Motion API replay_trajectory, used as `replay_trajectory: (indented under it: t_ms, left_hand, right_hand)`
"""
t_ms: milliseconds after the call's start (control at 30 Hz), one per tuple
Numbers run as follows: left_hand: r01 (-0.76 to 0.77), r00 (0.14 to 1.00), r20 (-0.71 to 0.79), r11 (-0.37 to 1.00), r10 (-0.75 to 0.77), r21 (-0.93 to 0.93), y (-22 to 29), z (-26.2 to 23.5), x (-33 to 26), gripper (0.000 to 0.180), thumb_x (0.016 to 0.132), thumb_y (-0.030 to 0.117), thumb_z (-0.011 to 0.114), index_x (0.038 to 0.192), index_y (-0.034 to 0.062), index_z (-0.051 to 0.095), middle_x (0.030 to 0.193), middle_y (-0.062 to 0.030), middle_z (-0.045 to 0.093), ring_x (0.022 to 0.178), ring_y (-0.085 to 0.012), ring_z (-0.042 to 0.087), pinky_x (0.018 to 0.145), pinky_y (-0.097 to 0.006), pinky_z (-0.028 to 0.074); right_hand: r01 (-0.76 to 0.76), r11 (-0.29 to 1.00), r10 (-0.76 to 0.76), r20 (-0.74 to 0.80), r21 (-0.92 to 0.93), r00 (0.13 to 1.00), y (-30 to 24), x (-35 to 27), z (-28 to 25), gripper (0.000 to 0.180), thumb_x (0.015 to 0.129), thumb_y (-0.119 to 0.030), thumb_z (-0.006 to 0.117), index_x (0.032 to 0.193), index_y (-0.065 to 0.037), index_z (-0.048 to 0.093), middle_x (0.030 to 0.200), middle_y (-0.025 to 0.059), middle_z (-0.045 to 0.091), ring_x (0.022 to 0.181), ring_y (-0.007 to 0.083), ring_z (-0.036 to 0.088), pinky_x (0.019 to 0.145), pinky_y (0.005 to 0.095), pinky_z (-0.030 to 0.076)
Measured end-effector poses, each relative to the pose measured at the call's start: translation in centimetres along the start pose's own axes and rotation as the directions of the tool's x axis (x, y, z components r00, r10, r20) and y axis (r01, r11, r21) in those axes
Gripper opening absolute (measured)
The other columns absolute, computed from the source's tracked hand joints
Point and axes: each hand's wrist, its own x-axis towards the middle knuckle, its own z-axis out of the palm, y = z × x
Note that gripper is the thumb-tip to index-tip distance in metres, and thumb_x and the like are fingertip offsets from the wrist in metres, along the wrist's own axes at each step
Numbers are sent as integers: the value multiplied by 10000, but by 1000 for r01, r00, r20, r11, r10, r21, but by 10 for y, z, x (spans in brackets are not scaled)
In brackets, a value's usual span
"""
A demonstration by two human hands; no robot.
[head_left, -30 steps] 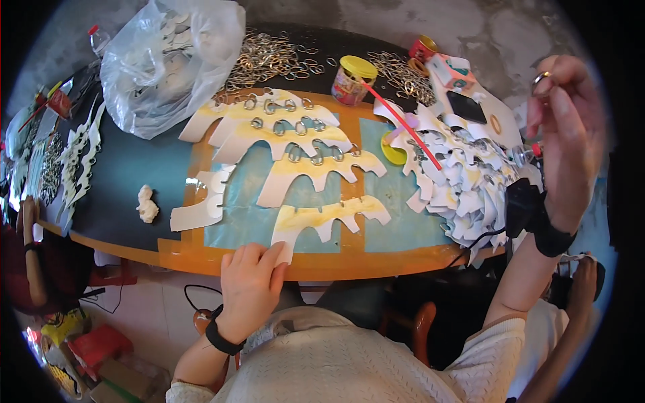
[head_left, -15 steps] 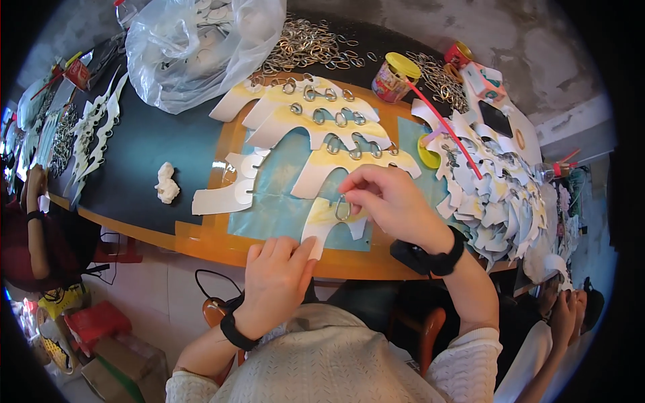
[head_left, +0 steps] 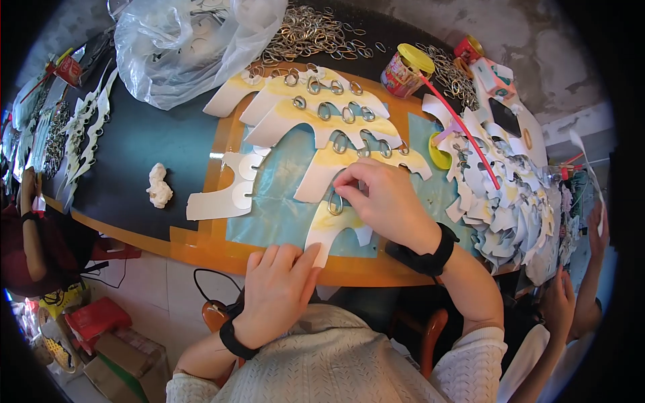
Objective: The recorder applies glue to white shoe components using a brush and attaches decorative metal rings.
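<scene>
Right now, I have the near arched piece [head_left: 321, 232], white with a yellow wash, at the front of the blue sheet [head_left: 279, 215], its lower tip reaching the orange-taped edge of the table [head_left: 195, 254]. At that tip sits the left hand [head_left: 277, 285], fingers held together and curled, thumb and forefinger against the piece; whether they pinch it or only press it down, I cannot tell. Over the upper part of the near arched piece, I see the right hand [head_left: 390, 198] narrowed to a fingertip pinch on one metal ring [head_left: 335, 204], which hangs against the yellow area; whether the ring sits in a slot is hidden from me. Beyond the near arched piece, overlapping arched pieces [head_left: 316, 181] carry rings along their upper edges. To its left, I make out a short notched piece [head_left: 215, 205] and, farther left, a crumpled white lump [head_left: 158, 187]. Well beyond it are a clear plastic bag [head_left: 148, 67], a heap of rings [head_left: 302, 37] and a tub with a yellow lid [head_left: 402, 77]. To its right lies a pile of white pieces [head_left: 510, 215] with a red stick [head_left: 474, 142] slanting over it. Farther right again, a co-worker's hand [head_left: 597, 228] is raised.
</scene>
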Motion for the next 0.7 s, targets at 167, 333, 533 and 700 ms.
replay_trajectory:
  t_ms: [167,333,533,700]
  left_hand:
    - [2,1000,5,1000,-2,-2,-1,0,0,337,794,111,703,1118,41,640,860,-61,528,801,-235,521,709,-355,350]
    - [3,1000,-4,1000,-3,1,-2,1,0,335,798,114,702,1119,44,639,862,-58,529,798,-232,521,706,-357,348]
    - [6,1000,12,1000,-6,-5,-2,0,0,336,798,117,703,1121,52,639,865,-51,531,795,-227,520,698,-356,344]
    - [11,1000,18,1000,-11,-11,-3,0,-1,340,798,115,703,1126,53,639,868,-51,531,794,-226,519,698,-355,343]
  right_hand:
    - [85,990,-87,-15,-117,996,-3,-6,-2,105,801,-101,682,901,-70,676,821,65,573,703,241,603,626,322,469]
    - [155,975,-153,26,-160,988,-9,-15,0,197,785,-138,716,970,-98,661,887,60,562,786,251,605,647,343,476]
    - [126,974,-131,-14,-186,991,-9,-19,3,196,777,-158,718,941,-79,646,872,69,544,805,264,582,661,371,461]
    - [119,959,-127,-16,-257,992,-10,-20,4,205,769,-170,727,937,-89,641,862,63,543,800,258,580,650,366,458]
